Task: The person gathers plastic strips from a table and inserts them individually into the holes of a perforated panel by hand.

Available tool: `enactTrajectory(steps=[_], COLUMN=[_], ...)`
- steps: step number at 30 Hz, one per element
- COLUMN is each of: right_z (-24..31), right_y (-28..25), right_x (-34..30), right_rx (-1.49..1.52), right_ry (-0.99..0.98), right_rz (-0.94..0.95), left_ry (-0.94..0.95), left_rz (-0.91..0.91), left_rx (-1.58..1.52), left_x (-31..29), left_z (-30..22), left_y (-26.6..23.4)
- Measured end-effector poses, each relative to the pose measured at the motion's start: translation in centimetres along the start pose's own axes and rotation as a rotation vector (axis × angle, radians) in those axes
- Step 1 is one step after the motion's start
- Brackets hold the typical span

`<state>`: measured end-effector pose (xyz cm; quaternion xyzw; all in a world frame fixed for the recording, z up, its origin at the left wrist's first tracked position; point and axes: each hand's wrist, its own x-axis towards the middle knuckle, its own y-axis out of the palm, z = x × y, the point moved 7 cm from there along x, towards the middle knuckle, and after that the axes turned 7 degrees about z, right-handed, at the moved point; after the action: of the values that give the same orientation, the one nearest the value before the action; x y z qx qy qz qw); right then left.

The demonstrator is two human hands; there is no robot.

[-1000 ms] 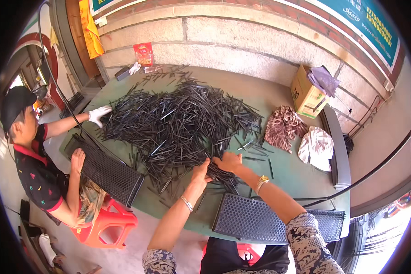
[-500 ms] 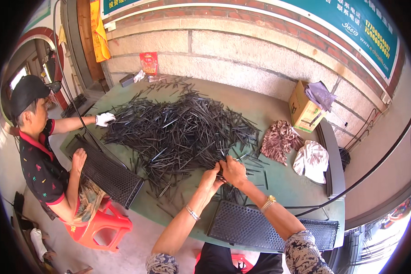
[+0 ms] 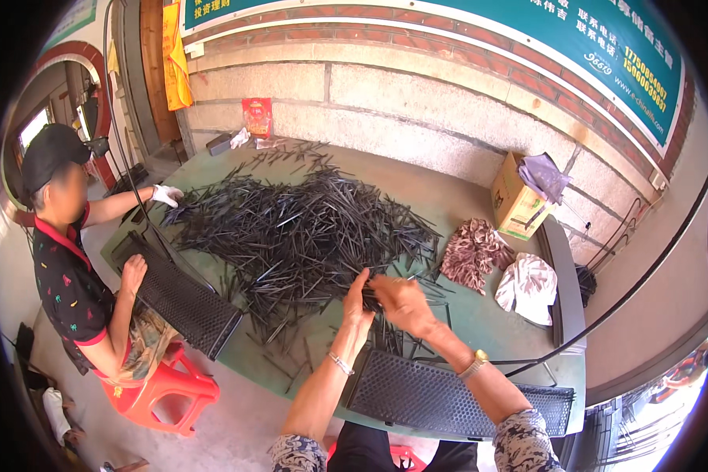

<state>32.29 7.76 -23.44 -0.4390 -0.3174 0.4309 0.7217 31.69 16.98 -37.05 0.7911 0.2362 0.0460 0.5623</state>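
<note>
In the head view a big heap of thin black sticks (image 3: 299, 228) lies on the table at the middle. My left hand (image 3: 358, 305) is at the heap's near right edge, its fingers closed round some of the dark sticks, mostly hidden by the palm. Close beside it my right hand (image 3: 403, 305) is bent toward the same spot, its fingers smeared by motion. Just below my hands lies a long black perforated tray (image 3: 425, 397), along the table's near edge. Several loose sticks lie between the heap and this tray.
At the left a co-worker (image 3: 79, 259) sits on a red stool (image 3: 185, 397), a gloved hand at the heap and a second perforated tray (image 3: 185, 307) in front. Bunched brown cloth (image 3: 476, 256), white cloth (image 3: 527, 289) and a cardboard box (image 3: 515, 200) stand right. A black cable (image 3: 606, 315) crosses there.
My right hand has shifted slightly and blurred, while my left stays near the same place with its thumb raised more. The co-worker's gloved hand has moved a little back and left. The view has shifted slightly.
</note>
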Motion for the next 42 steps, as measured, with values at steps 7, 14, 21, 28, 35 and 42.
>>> enactTrajectory(steps=[7,14,21,28,35,42], right_z=[-4.0,-4.7,-9.6,-4.9,2.0,0.3], right_y=[0.4,1.2,1.7,0.1,5.4,10.0], right_x=[-1.4,-2.3,-2.6,-0.5,3.3,2.7], right_rx=[0.183,0.593,0.574,0.094,1.051,1.325], right_ry=[0.101,0.300,0.299,0.239,-0.075,0.271], right_rz=[0.164,0.210,0.241,0.212,-0.058,-0.128], left_ry=[0.056,0.082,0.135,0.253,0.641,0.506], left_rz=[0.096,0.140,0.114,-0.060,-0.015,-0.076], left_rx=[-0.005,-0.079,-0.097,0.451,1.241,1.587], left_x=[-0.2,-0.2,0.4,-2.8,-6.0,-7.6], left_z=[-1.4,-2.7,-5.6,-7.5,-6.8,-4.8], left_y=[3.5,3.7,2.4,0.0,0.3,-2.8])
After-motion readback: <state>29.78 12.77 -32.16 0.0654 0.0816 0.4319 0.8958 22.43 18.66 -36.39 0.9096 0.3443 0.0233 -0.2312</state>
